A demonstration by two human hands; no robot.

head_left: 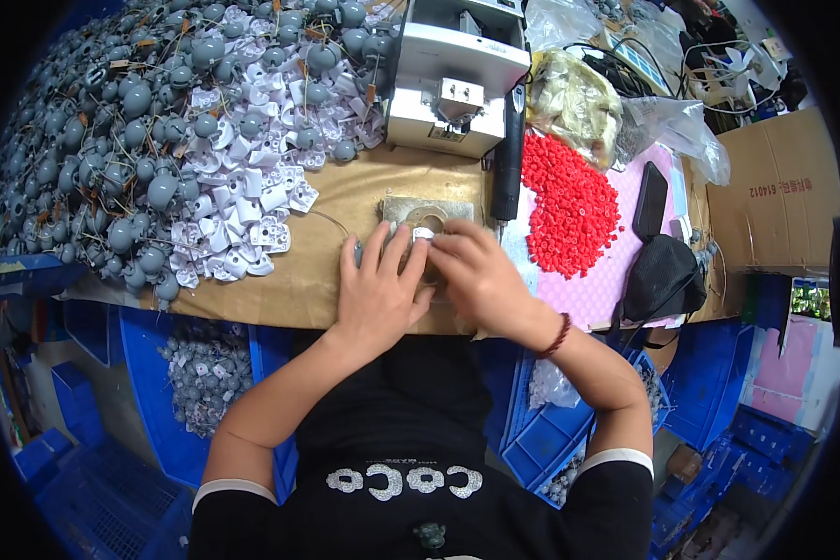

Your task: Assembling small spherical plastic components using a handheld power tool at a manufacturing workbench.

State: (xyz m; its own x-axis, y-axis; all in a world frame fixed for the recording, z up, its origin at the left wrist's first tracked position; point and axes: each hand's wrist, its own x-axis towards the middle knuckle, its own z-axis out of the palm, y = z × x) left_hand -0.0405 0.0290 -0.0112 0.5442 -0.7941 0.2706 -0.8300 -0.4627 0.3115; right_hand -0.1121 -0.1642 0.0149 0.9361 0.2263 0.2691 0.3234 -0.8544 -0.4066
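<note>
A metal plate with a round opening [453, 207] lies at the middle front of the table. Over its near part rests my left hand [380, 291], fingers spread and stretched forward. A small white plastic part [423, 233] shows between the fingertips of both hands. Beside it, my right hand [481, 278] is closed in a pinch; what its fingertips hold is hidden. A bit of a grey part [357, 250] peeks out by my left fingers, and a thin wire [329, 220] runs from there to the left.
Grey ball-shaped parts [135, 98] and white plastic pieces [243, 201] heap up on the left. Behind the plate stands a white-and-black machine [457, 70], with a black electric screwdriver [508, 159] beside it. Small red parts [569, 210], a black pouch [665, 278] and a cardboard box [779, 191] are at right.
</note>
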